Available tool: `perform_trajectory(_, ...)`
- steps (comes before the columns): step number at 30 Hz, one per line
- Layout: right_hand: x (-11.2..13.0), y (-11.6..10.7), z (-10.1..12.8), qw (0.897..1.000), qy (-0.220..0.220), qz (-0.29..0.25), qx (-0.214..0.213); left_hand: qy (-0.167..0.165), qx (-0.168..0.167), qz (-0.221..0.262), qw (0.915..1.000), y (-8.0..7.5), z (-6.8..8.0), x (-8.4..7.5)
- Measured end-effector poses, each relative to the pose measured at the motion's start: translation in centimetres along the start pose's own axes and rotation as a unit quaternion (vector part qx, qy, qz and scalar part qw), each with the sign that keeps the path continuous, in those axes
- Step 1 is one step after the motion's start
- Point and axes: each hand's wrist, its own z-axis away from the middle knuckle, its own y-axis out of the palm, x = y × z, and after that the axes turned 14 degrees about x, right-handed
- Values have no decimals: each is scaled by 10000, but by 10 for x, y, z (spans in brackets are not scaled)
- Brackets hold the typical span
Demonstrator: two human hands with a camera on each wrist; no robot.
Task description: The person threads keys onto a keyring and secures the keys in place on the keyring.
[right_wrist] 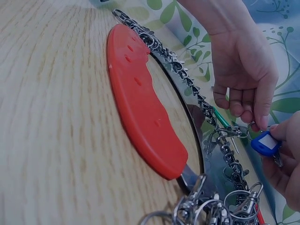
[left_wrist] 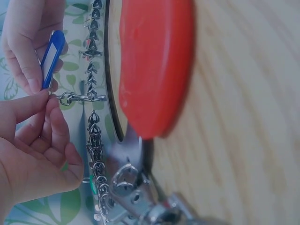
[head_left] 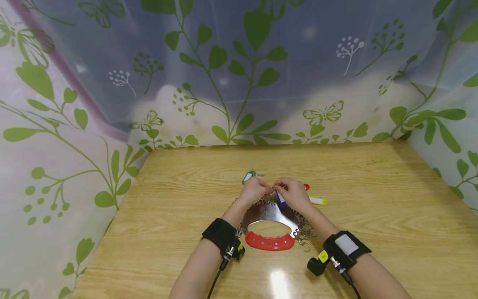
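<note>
A metal key holder (head_left: 266,212) with a red handle (head_left: 269,241) lies on the wooden table (head_left: 168,216), its rim lined with small metal clasps (left_wrist: 95,150). My left hand (head_left: 264,187) pinches one clasp (left_wrist: 69,98) at the far rim between thumb and fingertips. My right hand (head_left: 279,189) pinches a blue key tag (left_wrist: 50,58) right beside that clasp, and the tag's ring end meets it. In the right wrist view the blue key tag (right_wrist: 265,142) sits just below the clasp (right_wrist: 236,131) that the left hand (right_wrist: 255,123) holds.
A green key tag (head_left: 247,177) lies beyond the hands. A red tag (head_left: 306,187) and a yellow tag (head_left: 318,201) lie to the right. Loose key rings (right_wrist: 220,208) bunch at the holder's right side. Leaf-patterned curtains (head_left: 74,124) wall in the table.
</note>
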Motion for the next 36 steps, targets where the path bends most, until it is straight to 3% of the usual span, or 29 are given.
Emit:
perform_trajectory(11,-1,2,1,9999,-45,112,-48,-59,-188,59,9998,2,0,-3)
perform_trajectory(24,-4,0,3,9998,135,46,-128,195,267,-134,9994,3,4,1)
perform_trajectory(36,-3,3,1,9997,-1,136,-223,19,39,-384,9993,2,5,-3)
